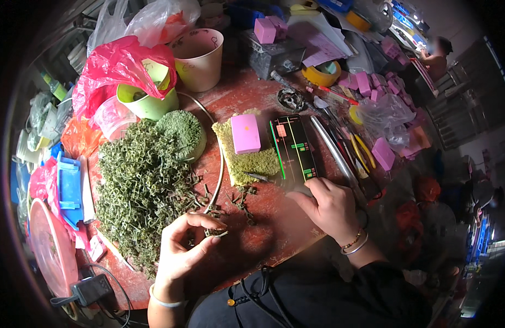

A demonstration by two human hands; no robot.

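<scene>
The left hand (181, 249) pinches one small green metal clip (218, 234) between thumb and fingertips, just above the red worktable (274, 229), with a few more loose clips scattered beside it. The right hand (332, 205) rests with curled fingers on the near end of a smartphone (294, 147) whose screen is lit; whether it presses the screen or only steadies the phone, I cannot tell. Judged from how things lie, the work looks far from finished: a large heap of green clips (140, 186) remains piled at the left of the table, while only a thin layer lies on the yellow-green sponge pad (247, 161) under a pink block (245, 133). As for containers, a shallow green bowl (182, 131) beside the heap is filled to the rim with clips. A light-green plastic cup (148, 101) sits half wrapped in a red plastic bag (118, 68), its contents hidden. A beige cup (199, 57) behind it appears empty as far as its inside shows. A clear bag (386, 115) at the right lies among more pink blocks, its contents unclear.
</scene>
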